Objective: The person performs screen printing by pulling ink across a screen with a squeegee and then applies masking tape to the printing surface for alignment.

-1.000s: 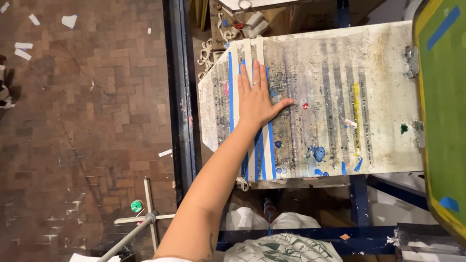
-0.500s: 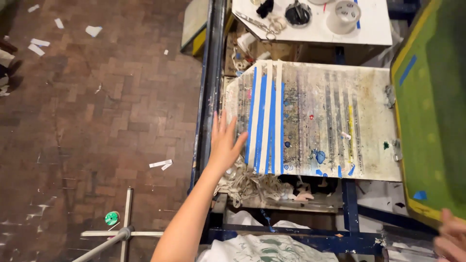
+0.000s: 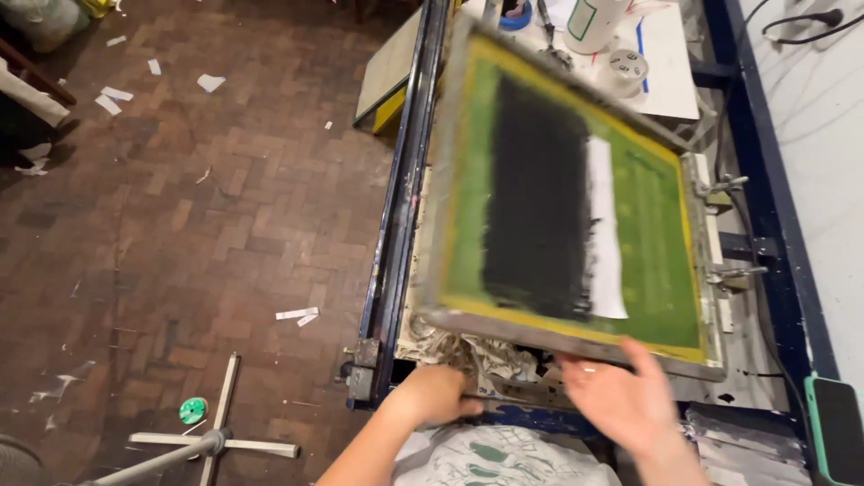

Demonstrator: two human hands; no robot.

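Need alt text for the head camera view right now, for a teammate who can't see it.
A green screen-printing frame with a black ink patch lies over the press table. The right hand touches its near edge, and the left hand rests under its near left corner, by crumpled rags. Paper scraps dot the brick floor.

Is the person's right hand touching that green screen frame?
Touching: the head view shows the right hand with its thumb up against the near edge of the screen frame, though blurred.

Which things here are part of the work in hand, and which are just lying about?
In use: printing screen, right hand at its near edge, left hand under the frame by crumpled rags.
Lying about: tape roll, white container, paper scraps, green disc, phone.
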